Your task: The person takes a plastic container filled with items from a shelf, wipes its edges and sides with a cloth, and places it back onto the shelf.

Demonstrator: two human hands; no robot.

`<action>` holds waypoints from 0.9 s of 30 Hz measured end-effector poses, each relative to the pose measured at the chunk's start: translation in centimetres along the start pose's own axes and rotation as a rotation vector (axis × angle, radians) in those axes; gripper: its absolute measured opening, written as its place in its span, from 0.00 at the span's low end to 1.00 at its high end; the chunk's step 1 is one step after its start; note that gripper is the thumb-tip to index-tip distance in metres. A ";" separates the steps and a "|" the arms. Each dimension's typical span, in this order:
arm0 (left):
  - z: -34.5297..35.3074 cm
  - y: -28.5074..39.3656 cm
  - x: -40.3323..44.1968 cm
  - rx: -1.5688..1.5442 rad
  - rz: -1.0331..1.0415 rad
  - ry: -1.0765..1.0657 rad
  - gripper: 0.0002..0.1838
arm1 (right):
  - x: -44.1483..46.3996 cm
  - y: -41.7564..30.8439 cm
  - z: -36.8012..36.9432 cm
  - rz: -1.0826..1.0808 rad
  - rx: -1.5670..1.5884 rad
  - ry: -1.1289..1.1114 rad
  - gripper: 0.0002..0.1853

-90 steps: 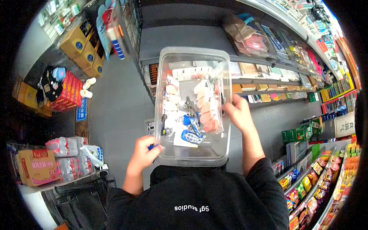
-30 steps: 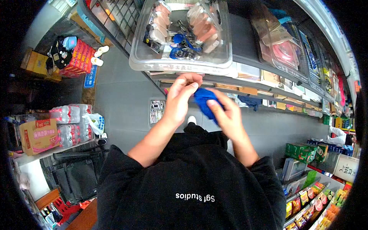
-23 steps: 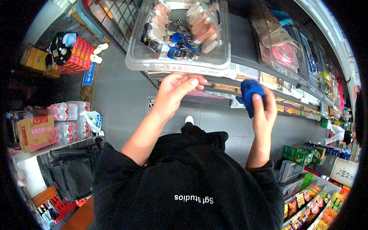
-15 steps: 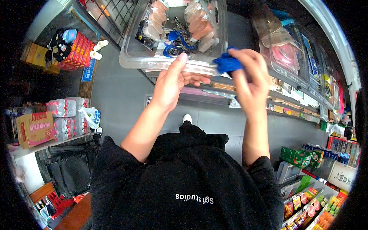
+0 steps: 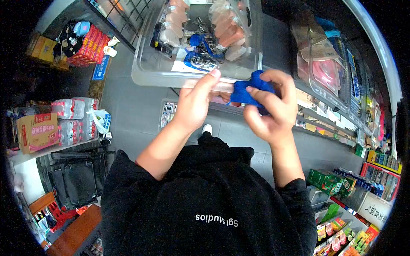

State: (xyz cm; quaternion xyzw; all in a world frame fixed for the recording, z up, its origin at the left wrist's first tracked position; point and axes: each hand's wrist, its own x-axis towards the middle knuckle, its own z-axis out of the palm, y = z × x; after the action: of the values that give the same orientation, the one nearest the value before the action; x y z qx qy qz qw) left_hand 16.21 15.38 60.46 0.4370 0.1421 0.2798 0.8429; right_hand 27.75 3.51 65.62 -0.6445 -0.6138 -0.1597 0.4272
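Note:
A clear plastic bin [image 5: 153, 80] sticks out over the aisle at the top of the view. Inside lie pinkish rounded packets [image 5: 230, 36] and blue-and-metal items [image 5: 200, 59] whose kind I cannot make out. My left hand [image 5: 194, 102] grips the bin's near wall, thumb over the rim and fingers underneath, partly hidden. At the bin's near right corner, my right hand [image 5: 275, 111] is closed on a bunched blue cloth [image 5: 252, 89], which touches the outside of the wall.
Another clear bin [image 5: 341, 96] with a pink item stands on the shelf at right. Water bottle packs [image 5: 70, 109] and a cardboard box [image 5: 37, 133] are at left. Red boxes [image 5: 89, 46] sit at upper left. Snack packs [image 5: 337, 234] fill a rack at lower right.
My right hand has brought the blue cloth down and slightly left, round the bin's near corner onto its front wall. My left fingers have curled further under the rim.

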 end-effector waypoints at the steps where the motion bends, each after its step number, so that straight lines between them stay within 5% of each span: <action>1: 0.6 0.0 -0.1 0.055 0.020 0.005 0.22 | 0.1 0.5 0.1 -0.011 0.019 0.045 0.12; 8: 1.3 1.2 0.0 0.059 0.028 -0.074 0.26 | 1.0 2.6 -0.6 0.084 0.068 0.139 0.09; 14: 1.4 1.3 -0.2 0.051 0.036 -0.037 0.26 | 0.2 3.7 -2.8 0.392 0.283 0.283 0.08; 20: 1.0 1.4 -0.4 0.083 0.041 -0.050 0.27 | 0.6 2.1 -4.4 0.203 0.050 0.200 0.07; 24: 0.8 1.4 -0.4 0.090 0.045 -0.041 0.26 | -1.0 1.7 -5.3 0.671 0.490 0.285 0.08; 27: 0.8 1.6 -0.4 0.082 0.048 -0.029 0.26 | -1.8 2.5 -5.9 0.947 0.613 -0.013 0.08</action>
State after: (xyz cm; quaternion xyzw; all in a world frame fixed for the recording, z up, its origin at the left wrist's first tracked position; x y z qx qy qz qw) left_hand 15.77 15.34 62.21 0.4786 0.1306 0.2876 0.8193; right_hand 31.57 -1.76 66.93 -0.6969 -0.2787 0.2391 0.6160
